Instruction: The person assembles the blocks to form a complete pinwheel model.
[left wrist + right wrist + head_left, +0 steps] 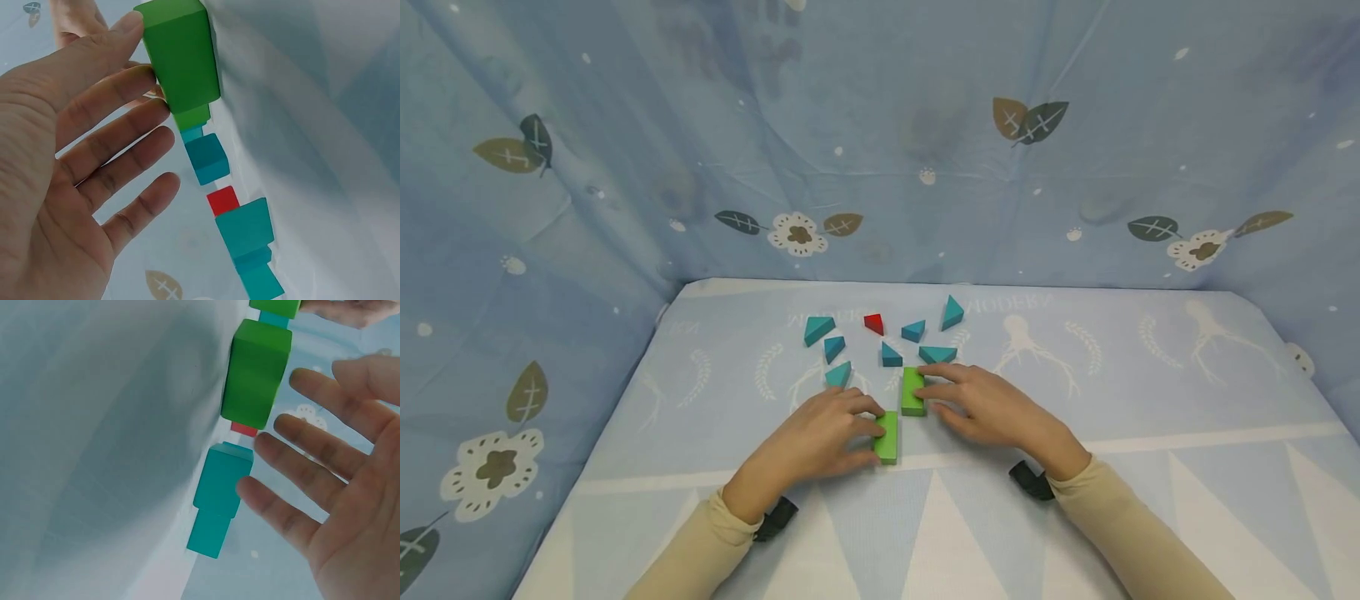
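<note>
Fingers (300, 470) spread, left hand (820, 433) and right hand (983, 407) angle toward green blocks (887, 446).

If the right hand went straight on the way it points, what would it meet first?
Probably the farther green block, which lies close beside the right hand; whether they already touch is unclear.

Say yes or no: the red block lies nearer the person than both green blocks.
No; the red block lies beyond both green blocks in the head view.

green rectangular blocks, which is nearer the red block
The green rectangular block at the right hand; the one at the left hand lies farther from the red block.
</note>
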`<control>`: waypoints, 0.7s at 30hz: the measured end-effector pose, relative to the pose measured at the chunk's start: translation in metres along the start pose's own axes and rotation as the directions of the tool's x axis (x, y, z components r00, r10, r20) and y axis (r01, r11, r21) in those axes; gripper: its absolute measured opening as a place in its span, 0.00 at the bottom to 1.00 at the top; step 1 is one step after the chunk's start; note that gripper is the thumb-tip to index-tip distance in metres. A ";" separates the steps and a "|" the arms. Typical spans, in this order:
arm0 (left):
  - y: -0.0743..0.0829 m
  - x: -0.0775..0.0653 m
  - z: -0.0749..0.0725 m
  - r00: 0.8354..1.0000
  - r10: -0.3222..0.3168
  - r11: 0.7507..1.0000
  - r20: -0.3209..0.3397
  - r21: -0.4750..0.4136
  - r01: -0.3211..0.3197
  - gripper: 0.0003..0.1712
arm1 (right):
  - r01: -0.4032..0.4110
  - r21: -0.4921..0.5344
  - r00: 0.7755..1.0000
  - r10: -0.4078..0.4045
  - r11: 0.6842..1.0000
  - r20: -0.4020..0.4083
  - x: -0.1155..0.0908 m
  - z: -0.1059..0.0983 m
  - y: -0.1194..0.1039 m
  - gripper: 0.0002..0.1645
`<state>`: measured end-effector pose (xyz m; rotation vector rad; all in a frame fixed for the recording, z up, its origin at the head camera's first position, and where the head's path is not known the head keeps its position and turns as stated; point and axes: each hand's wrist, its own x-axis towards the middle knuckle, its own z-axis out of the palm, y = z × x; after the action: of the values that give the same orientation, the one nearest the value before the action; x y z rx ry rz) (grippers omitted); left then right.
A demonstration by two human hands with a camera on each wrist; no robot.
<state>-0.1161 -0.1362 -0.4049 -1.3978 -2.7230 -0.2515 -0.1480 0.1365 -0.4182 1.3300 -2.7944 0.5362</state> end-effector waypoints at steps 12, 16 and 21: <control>0.006 0.003 0.003 0.999 0.037 0.999 -0.028 -0.007 -0.037 0.14 | 0.022 0.049 0.999 -0.023 0.999 0.027 0.001 0.002 -0.001 0.21; 0.006 0.004 0.005 0.998 0.051 0.999 -0.039 0.009 -0.050 0.14 | 0.037 0.048 0.999 -0.038 0.998 0.024 0.002 0.005 -0.001 0.22; 0.007 0.005 0.005 0.998 0.051 0.999 -0.033 0.013 -0.050 0.15 | 0.032 0.040 0.999 -0.033 0.999 0.032 0.002 0.006 0.000 0.24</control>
<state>-0.1128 -0.1272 -0.4084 -1.4441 -2.6542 -0.2529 -0.1480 0.1333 -0.4240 1.4022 -2.7970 0.5773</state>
